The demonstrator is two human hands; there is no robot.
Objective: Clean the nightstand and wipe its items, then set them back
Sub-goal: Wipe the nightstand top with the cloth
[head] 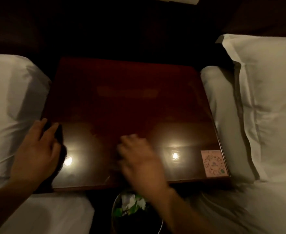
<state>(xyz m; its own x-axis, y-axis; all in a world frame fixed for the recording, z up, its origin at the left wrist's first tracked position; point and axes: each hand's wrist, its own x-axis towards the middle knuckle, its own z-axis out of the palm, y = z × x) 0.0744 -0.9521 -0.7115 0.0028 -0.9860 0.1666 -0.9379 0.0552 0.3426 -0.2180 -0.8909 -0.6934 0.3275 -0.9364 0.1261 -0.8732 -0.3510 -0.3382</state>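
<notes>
My left hand [36, 149] grips a dark object [59, 137] at the front left corner of the nightstand [130, 98], I think to keep it off the surface. My right hand [138, 159] is blurred near the front edge; its fingers I cannot tell. A pink card [214, 163] lies front right.

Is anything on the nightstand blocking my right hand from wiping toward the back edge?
Nothing visible on the nightstand lies beyond the right hand; the pink card sits aside at the near right corner.
</notes>
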